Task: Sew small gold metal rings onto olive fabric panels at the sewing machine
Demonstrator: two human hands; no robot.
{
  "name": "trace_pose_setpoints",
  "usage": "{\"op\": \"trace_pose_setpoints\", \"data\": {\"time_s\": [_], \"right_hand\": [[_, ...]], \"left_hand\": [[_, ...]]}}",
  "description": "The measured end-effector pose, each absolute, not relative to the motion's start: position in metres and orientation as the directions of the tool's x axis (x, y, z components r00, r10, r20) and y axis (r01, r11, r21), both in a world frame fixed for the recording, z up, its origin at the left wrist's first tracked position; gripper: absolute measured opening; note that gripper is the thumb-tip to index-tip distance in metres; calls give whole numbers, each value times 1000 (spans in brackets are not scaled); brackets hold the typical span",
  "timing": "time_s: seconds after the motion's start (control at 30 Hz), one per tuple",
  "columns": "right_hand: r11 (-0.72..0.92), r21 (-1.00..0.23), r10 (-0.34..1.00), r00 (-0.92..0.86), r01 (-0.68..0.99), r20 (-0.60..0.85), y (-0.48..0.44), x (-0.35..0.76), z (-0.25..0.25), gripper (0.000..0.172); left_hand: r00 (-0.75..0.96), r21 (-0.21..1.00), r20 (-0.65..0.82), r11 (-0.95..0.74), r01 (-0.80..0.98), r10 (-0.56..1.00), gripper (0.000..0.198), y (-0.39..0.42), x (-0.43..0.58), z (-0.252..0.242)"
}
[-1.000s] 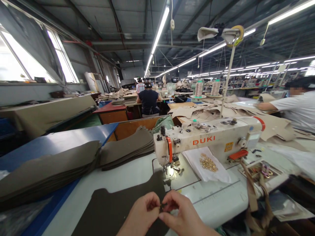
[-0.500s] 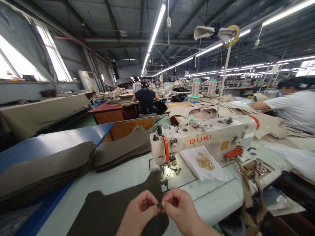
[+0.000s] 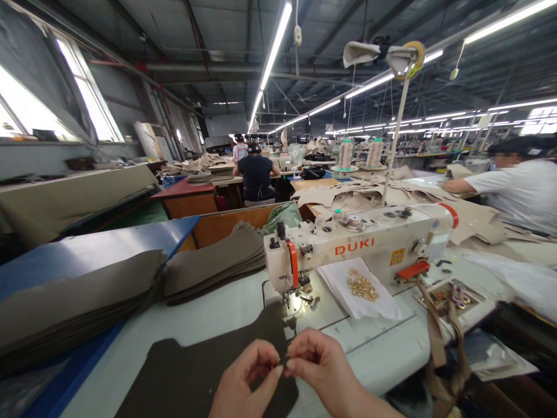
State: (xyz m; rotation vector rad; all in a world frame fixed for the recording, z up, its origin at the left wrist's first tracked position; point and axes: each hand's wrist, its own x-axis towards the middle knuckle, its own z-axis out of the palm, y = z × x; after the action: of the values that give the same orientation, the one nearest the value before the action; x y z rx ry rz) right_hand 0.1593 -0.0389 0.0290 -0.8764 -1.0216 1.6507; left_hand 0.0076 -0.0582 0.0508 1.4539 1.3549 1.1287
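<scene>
My left hand [image 3: 251, 376] and my right hand [image 3: 321, 364] meet at the front of the sewing table, thumbs and fingertips pinched together. Between them is a small dark strip [image 3: 283, 361], apparently fabric; the fingers cover most of it. Beneath my hands lies a large dark olive fabric panel [image 3: 187, 371], whose upper corner reaches the needle area of the white sewing machine [image 3: 322, 249]. Small gold-coloured metal pieces [image 3: 362, 285] are heaped on a white sheet [image 3: 333, 271] on the machine bed.
Stacked dark panels lie at left [image 3: 87, 278] and behind the panel [image 3: 217, 261]. A tray [image 3: 478, 305] of small parts sits right, with tan straps [image 3: 437, 348] hanging beside it. Beyond the machine are beige pieces [image 3: 339, 200], thread cones [image 3: 346, 155] and a co-worker in white [image 3: 522, 191].
Both hands keep pinching the small dark strip and have shifted only slightly, the fingers adjusting around it. The panel and machine look the same.
</scene>
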Motion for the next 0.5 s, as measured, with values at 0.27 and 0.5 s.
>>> {"op": "trace_pose_setpoints", "data": {"time_s": [0.27, 0.5], "right_hand": [[-73, -992, 966, -256, -103, -44, -38, 166, 32, 7], [116, -966, 957, -285, 230, 47, -36, 169, 37, 13]], "left_hand": [[45, 900, 121, -129, 416, 992, 7, -59, 7, 56], [96, 909, 75, -108, 403, 993, 4, -52, 6, 53]]}}
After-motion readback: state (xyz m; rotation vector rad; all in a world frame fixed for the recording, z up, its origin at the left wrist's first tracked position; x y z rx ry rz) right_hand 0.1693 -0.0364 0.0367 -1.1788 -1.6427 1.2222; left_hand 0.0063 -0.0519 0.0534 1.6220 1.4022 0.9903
